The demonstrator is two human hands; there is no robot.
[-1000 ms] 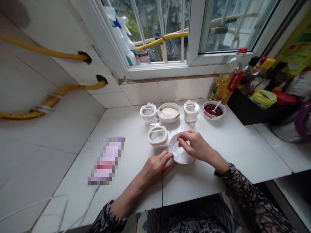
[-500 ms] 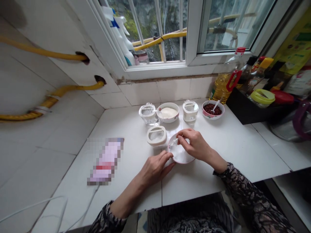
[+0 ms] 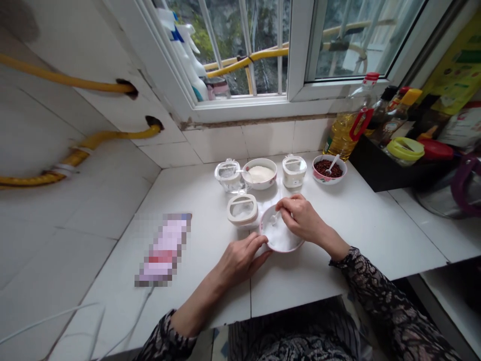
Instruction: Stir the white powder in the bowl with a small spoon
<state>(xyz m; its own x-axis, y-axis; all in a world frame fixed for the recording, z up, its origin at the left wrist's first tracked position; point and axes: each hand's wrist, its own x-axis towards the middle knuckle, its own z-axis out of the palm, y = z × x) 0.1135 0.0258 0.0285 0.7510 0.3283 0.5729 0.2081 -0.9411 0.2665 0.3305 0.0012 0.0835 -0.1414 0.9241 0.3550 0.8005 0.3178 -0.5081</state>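
Note:
A bowl (image 3: 282,249) with a pink rim stands on the white counter, filled with a white grainy substance (image 3: 281,236). My left hand (image 3: 244,253) grips its left side, thumb and fingers at the rim. Over the bowl's far right part, my right hand (image 3: 300,216) pinches a small white spoon (image 3: 274,219), whose head is down at the white grains. Just left and behind the bowl is a lidded container (image 3: 242,210) with white contents. Farther back are a clear jar (image 3: 228,175), a bowl of pale grains (image 3: 260,175) and another lidded jar (image 3: 294,171).
A bowl of dark red bits (image 3: 328,169) with a spoon stands at the back right, near an oil bottle (image 3: 341,131) and a black rack (image 3: 370,163) of bottles. On the left lies a blurred pinkish object (image 3: 165,250) with a cable. A window (image 3: 244,108) is behind.
My right hand has shifted slightly right and away from me, and the spoon's head shows more plainly in the bowl. My left hand stays at the rim.

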